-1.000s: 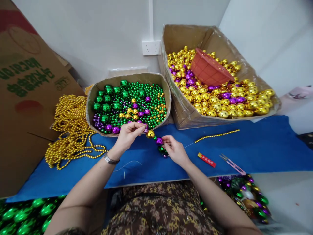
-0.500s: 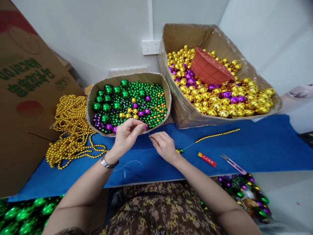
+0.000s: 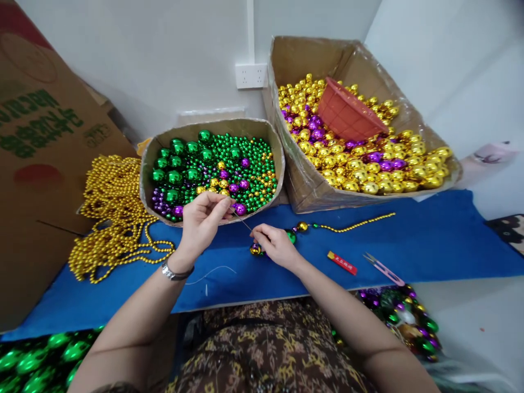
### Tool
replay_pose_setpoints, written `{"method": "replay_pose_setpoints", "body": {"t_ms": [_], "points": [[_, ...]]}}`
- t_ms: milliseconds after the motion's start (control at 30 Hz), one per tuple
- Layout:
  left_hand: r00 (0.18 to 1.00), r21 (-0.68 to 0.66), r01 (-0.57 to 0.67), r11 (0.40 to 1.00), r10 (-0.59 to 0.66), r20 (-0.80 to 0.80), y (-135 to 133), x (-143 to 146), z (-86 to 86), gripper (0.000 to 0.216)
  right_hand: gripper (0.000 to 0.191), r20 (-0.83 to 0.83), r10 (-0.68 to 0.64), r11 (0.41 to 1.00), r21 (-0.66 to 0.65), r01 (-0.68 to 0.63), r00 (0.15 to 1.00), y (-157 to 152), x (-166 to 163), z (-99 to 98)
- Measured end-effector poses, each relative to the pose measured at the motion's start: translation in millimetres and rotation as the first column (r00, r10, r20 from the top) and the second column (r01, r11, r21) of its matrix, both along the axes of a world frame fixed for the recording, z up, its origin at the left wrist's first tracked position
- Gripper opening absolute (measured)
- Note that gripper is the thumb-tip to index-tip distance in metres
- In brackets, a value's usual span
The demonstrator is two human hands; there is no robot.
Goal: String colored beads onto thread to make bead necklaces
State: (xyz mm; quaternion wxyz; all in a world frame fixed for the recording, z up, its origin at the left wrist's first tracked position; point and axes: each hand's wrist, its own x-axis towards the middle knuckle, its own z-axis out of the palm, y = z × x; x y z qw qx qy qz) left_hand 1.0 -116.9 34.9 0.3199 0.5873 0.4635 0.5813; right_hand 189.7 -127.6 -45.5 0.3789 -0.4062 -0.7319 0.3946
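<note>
My left hand (image 3: 203, 219), a metal watch at its wrist, is closed in a pinch on one end of a thin, straight strand (image 3: 244, 222) in front of the smaller box. I cannot tell whether that part is thread or needle. My right hand (image 3: 275, 246) pinches the lower end. By the right hand lie a gold ball (image 3: 256, 249), partly hidden, and a large green ball (image 3: 291, 236) behind the knuckles. A further gold ball (image 3: 302, 226) leads to a run of small gold beads (image 3: 360, 224) on the blue cloth (image 3: 434, 245).
A cardboard box (image 3: 143, 185) holds green, purple and gold beads. The larger box (image 3: 311, 199) holds gold and purple balls and a red basket (image 3: 347, 112). Gold bead strands (image 3: 110, 191) lie left. Pink thread snips (image 3: 385, 270) and a red packet (image 3: 341, 263) lie right.
My hands have drawn slightly apart, with more strand showing between them. The larger beads now sit along the strand up against the small gold run, where bare thread showed before.
</note>
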Motion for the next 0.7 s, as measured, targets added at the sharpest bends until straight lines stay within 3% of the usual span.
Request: {"method": "replay_pose_setpoints", "body": {"t_ms": [100,167,233,333,400,500,600,700], "points": [[0.998,-0.002,0.029,1.0,-0.029,0.063,-8,9,-27.3,0.023,0.021,-0.063,-0.046,0.996,-0.08,0.041,0.997,-3,6,3.4],[0.987,-0.029,0.134,0.991,-0.136,-0.086,-16,19,-54.5,0.037,0.021,-0.112,-0.086,0.992,-0.1,0.075,0.99,-5,9,7.1],[0.87,-0.074,0.294,0.953,-0.299,-0.393,-23,31,-83.2,0.042,0.022,-0.141,-0.097,0.991,-0.101,0.083,0.985,-6,10,11.7],[0.645,-0.106,0.365,0.925,-0.334,-0.688,-22,47,-116.7,0.016,0.021,-0.156,-0.068,0.994,-0.094,0.054,0.985,-9,9,20.5],[0.571,-0.089,0.356,0.93,-0.291,-0.768,-12,53,-128.4,0.014,0.021,-0.197,-0.067,0.994,-0.101,0.047,0.978,-13,14,30.6],[0.536,-0.031,0.34,0.94,-0.221,-0.815,10,55,-134.8,0.018,0.023,-0.339,-0.159,0.986,-0.107,0.13,0.927,-23,40,59.6],[0.55,0.029,0.28,0.96,-0.135,-0.824,27,49,-139.2,0.021,0.017,-0.575,-0.307,0.94,-0.058,0.337,0.758,-38,81,101.6],[0.518,0.023,0.257,0.966,-0.117,-0.847,28,41,-145.7,0.026,0.012,-0.741,-0.284,0.898,0.018,0.44,0.609,-51,115,135.3]]}}
